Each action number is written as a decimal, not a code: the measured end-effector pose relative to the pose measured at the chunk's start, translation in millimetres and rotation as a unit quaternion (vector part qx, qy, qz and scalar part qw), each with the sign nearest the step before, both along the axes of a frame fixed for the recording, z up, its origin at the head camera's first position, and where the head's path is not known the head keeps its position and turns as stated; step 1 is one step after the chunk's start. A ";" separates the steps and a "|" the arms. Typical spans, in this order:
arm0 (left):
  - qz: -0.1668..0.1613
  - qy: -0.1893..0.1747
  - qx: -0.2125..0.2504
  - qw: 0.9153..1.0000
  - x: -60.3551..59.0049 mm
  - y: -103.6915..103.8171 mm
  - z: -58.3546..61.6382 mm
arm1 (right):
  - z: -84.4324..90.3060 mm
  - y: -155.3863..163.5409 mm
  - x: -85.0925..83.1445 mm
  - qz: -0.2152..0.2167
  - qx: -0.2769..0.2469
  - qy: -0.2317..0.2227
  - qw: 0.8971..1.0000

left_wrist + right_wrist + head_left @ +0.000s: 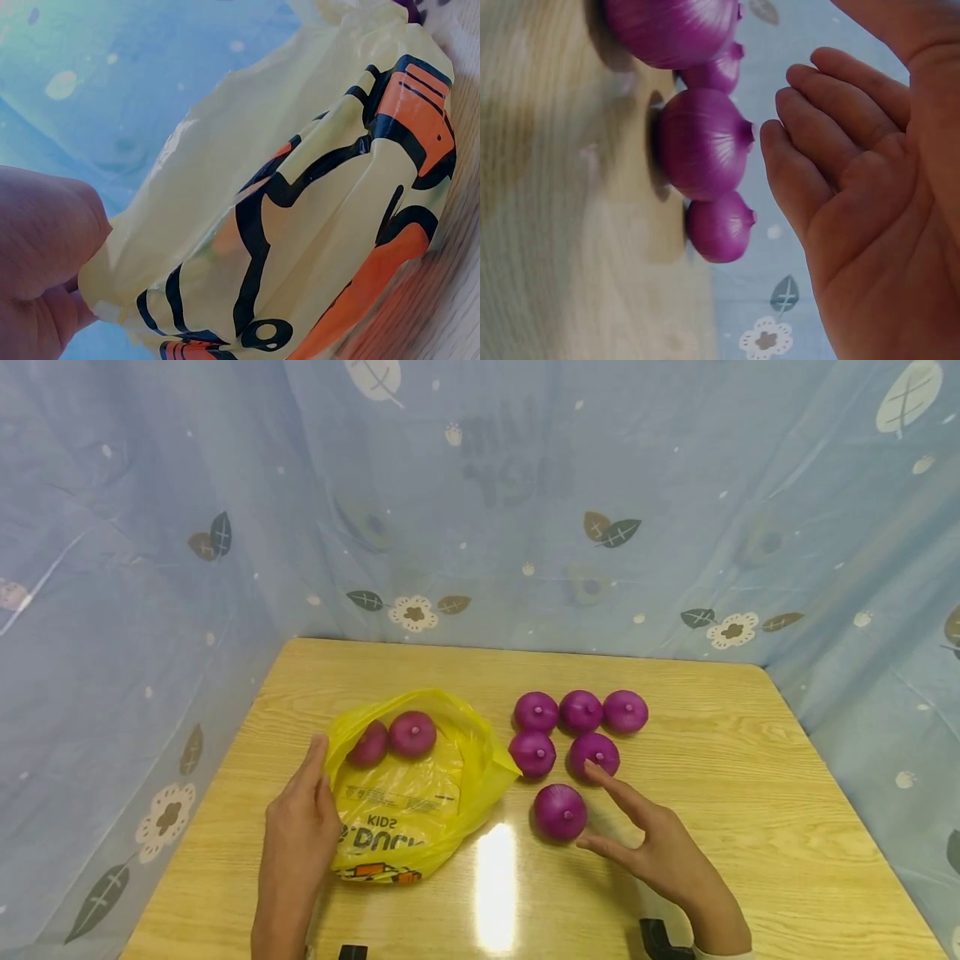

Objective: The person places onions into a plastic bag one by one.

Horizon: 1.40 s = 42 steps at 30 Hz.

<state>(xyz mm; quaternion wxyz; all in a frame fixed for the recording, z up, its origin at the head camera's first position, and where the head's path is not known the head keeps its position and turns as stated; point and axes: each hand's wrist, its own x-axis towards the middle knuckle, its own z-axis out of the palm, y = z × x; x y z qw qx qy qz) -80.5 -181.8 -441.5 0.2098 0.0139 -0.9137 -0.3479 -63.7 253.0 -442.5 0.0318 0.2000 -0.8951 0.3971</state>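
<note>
On the left, my left hand [300,831] pinches the rim of a yellow plastic bag [487,777], thumb inside and fingers outside. The bag's mouth gapes, and two purple onions [412,733] lie inside. In the left wrist view the bag [202,150] shows black and orange print beside the hand [45,255]. My right hand [663,852] reaches over the table with thumb and fingers spread, holding nothing. Closest to its thumb is a single purple onion [559,812]; its fingertips overlap another onion [594,755] behind. The right wrist view shows the palm [870,217] facing the onions.
Several more purple onions [581,712] stand close together behind, right of the bag. Everything is on a light wooden table [750,793]. A blue curtain [510,560] with leaves and flowers hangs along the back and sides.
</note>
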 end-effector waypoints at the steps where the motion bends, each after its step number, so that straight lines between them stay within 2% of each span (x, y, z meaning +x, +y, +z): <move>1: 0.000 -0.001 0.000 1.000 -0.1 0.2 0.1 | -0.9 0.0 -0.1 -0.001 0.001 -0.005 1.000; 7: 0.000 -0.013 0.002 1.000 0.0 1.0 2.2 | -8.6 -1.7 -2.3 -0.002 0.019 -0.022 1.000; 16: -0.003 -0.004 -0.004 1.000 0.3 0.5 2.7 | -19.3 -10.2 -5.3 0.001 0.070 0.001 0.998; 23: -0.005 0.009 -0.003 1.000 0.3 0.3 2.0 | -22.4 -13.2 -7.5 0.001 0.071 0.016 0.997; 42: -0.013 0.013 -0.002 1.000 1.8 0.8 2.3 | -29.2 -18.6 -11.5 0.011 0.061 -0.002 0.998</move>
